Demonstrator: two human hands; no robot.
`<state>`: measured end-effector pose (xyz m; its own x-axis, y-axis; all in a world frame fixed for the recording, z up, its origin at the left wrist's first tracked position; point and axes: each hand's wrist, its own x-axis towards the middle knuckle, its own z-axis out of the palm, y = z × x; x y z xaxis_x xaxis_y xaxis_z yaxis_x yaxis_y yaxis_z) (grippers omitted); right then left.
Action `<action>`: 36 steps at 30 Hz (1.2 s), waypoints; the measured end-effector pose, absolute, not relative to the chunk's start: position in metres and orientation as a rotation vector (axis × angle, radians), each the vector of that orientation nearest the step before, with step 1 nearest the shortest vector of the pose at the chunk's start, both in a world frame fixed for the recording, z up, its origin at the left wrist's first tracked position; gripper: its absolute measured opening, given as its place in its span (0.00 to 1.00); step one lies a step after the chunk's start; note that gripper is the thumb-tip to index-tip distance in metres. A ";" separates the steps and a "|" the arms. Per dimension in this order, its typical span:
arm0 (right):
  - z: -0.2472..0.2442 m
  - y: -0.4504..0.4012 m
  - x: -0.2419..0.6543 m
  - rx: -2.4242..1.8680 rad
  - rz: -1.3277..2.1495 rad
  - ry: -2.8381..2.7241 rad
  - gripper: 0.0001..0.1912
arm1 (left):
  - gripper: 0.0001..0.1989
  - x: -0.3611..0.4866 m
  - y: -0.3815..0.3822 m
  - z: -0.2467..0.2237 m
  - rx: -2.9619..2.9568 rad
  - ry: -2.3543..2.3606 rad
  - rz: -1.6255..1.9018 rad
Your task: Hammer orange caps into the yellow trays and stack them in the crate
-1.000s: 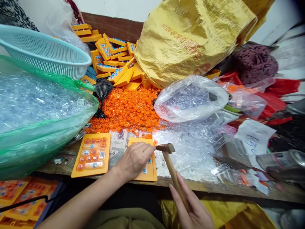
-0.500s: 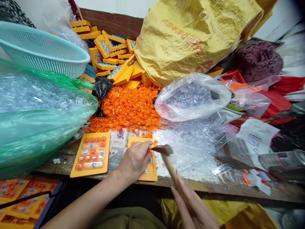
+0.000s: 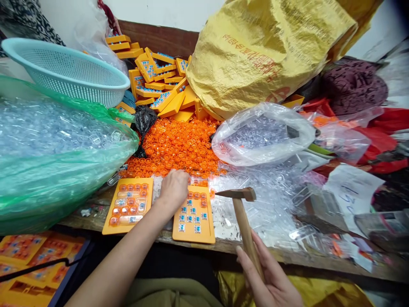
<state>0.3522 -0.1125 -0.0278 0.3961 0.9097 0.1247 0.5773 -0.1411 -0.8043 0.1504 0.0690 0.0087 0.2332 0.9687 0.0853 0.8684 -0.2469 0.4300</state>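
My right hand (image 3: 270, 273) is wrapped round the wooden handle of a hammer (image 3: 244, 226). The hammer's metal head, pointed at its left end, is raised to the right of a yellow-orange panel (image 3: 193, 234). This panel has a row of orange caps along its top and several bare blue-centred switches below. My left hand (image 3: 173, 187), fingers curled down, is at the near edge of a heap of small orange caps (image 3: 179, 143); what its fingers hold, if anything, is hidden. Left of it lies a second panel (image 3: 110, 228), fitted with orange and clear caps.
A green plastic bag (image 3: 64, 179) of clear parts bulges at the left, below a light-blue basket (image 3: 76, 76). Loose clear pieces (image 3: 255, 192) and a white bag (image 3: 271, 155) lie right. Stacked panels (image 3: 172, 104) and a big yellow sack (image 3: 255, 55) stand behind.
My left hand has moved from the right panel, up and left to the heap of orange caps, uncovering the panel's switches. The hammer has shifted right, away from the panel.
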 end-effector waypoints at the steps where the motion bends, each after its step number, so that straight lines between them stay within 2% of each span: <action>1: -0.028 -0.112 0.351 -1.817 0.521 -1.286 0.24 | 0.15 0.153 0.071 0.009 2.205 1.729 0.444; 7: -0.035 -0.117 0.348 -1.788 0.557 -1.291 0.23 | 0.16 0.150 0.076 0.008 2.110 1.723 0.388; 12: -0.040 -0.125 0.351 -1.816 0.606 -1.205 0.25 | 0.16 0.135 0.065 0.010 2.047 1.646 0.585; 19: -0.035 -0.128 0.329 -1.775 0.535 -1.186 0.20 | 0.22 0.135 0.010 0.001 1.853 1.120 0.878; 22: -0.034 -0.126 0.323 -1.667 0.493 -1.298 0.18 | 0.21 0.135 0.001 -0.010 2.047 1.147 0.951; 25: -0.031 -0.122 0.324 -1.538 0.488 -1.512 0.22 | 0.22 0.135 -0.001 -0.017 2.172 1.174 0.979; 30: -0.020 -0.120 0.325 -1.509 0.342 -1.563 0.25 | 0.27 0.133 -0.002 -0.023 2.121 1.176 0.989; 36: -0.013 -0.116 0.336 -1.507 0.408 -1.797 0.24 | 0.33 0.132 -0.001 -0.026 2.054 1.143 1.028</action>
<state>0.3363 -0.1157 -0.0130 -0.0332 0.9420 0.3339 0.7057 0.2587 -0.6596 0.1320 -0.0009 -0.0262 0.3396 0.8741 0.3473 0.4372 -0.4736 0.7645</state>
